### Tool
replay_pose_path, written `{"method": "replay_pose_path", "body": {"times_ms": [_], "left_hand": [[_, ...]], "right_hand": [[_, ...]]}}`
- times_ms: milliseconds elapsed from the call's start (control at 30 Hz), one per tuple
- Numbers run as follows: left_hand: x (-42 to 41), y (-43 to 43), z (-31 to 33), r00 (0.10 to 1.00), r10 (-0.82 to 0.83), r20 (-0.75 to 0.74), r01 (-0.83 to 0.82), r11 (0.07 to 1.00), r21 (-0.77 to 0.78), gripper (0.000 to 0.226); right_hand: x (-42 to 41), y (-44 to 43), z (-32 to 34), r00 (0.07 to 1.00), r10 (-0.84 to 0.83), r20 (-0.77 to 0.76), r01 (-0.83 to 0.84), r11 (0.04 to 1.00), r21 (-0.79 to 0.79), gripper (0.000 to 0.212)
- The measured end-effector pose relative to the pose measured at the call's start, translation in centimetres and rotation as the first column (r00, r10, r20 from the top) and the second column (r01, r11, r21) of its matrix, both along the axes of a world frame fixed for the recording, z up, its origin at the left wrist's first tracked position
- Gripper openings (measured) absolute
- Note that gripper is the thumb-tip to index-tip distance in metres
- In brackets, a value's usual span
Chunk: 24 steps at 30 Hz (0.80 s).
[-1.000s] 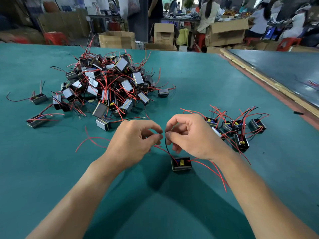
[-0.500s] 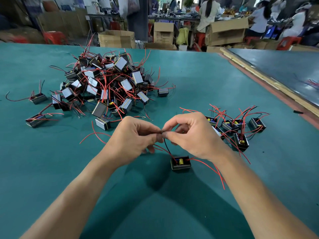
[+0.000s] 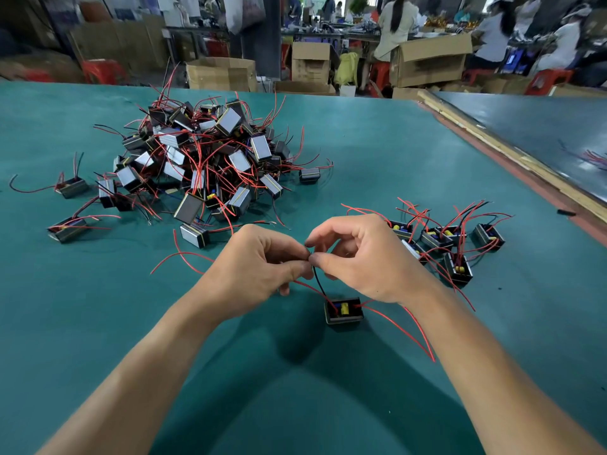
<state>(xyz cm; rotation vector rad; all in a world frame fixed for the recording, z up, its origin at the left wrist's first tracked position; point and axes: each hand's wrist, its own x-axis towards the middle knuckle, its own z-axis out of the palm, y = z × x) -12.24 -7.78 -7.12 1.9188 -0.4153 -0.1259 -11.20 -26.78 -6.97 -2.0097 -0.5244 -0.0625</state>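
Observation:
A small black box module (image 3: pixel 343 311) with a yellow part inside lies open side up on the green table (image 3: pixel 377 152), just below my hands. A black wire (image 3: pixel 318 281) rises from it to my fingertips. My left hand (image 3: pixel 259 267) and my right hand (image 3: pixel 364 257) meet above the module, and both pinch the wire's upper end between thumb and forefinger. Red wires (image 3: pixel 404 330) trail from the module to the right and under my left hand.
A large heap of similar modules with red wires (image 3: pixel 203 159) fills the table's back left, with a few strays (image 3: pixel 67 228) at its left. A small group of modules (image 3: pixel 453 247) sits to the right. A wooden strip (image 3: pixel 512 152) edges the table. Boxes and seated people are behind.
My hands have stayed joined over the module, with the pinch point shifting slightly. My right forefinger has lifted into a higher arch. The module has kept its place.

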Motion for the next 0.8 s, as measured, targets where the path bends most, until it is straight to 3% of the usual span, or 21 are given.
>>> {"method": "replay_pose_path", "body": {"times_ms": [300, 800], "left_hand": [[0.03, 0.05, 0.01, 0.997, -0.075, -0.006, 0.075, 0.995, 0.073, 0.011], [0.12, -0.16, -0.32, 0.998, 0.026, -0.062, -0.025, 1.0, 0.015, 0.008]], "right_hand": [[-0.13, -0.07, 0.13, 0.999, 0.05, 0.004, -0.05, 0.999, -0.014, 0.022], [0.01, -0.06, -0.27, 1.0, 0.007, -0.012, -0.007, 0.999, -0.033, 0.012]]}}
